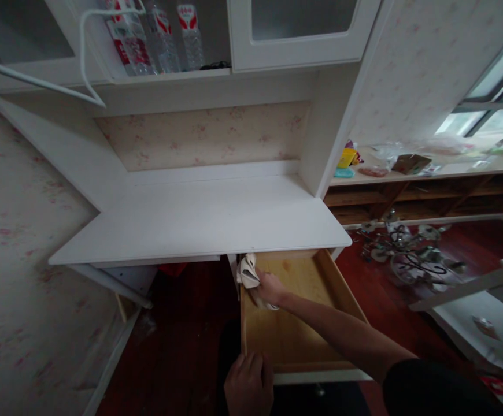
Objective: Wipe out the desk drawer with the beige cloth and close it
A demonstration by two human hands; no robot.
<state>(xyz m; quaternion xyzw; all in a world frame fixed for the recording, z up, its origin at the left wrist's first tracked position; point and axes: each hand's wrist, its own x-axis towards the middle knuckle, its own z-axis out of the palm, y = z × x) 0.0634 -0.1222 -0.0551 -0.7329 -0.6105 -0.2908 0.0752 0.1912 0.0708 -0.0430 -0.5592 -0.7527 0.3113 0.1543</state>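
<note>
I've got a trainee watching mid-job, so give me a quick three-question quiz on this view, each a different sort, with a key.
1. Open question: What does the right hand hold?
2. True or false: The left hand is at the near-left corner of the open drawer.
3. Multiple choice: Where do the plastic bottles stand?
A) On the floor
B) In a cabinet opening above the desktop
C) Inside the drawer

Key: 1. A pale cloth; 2. True; 3. B
</note>
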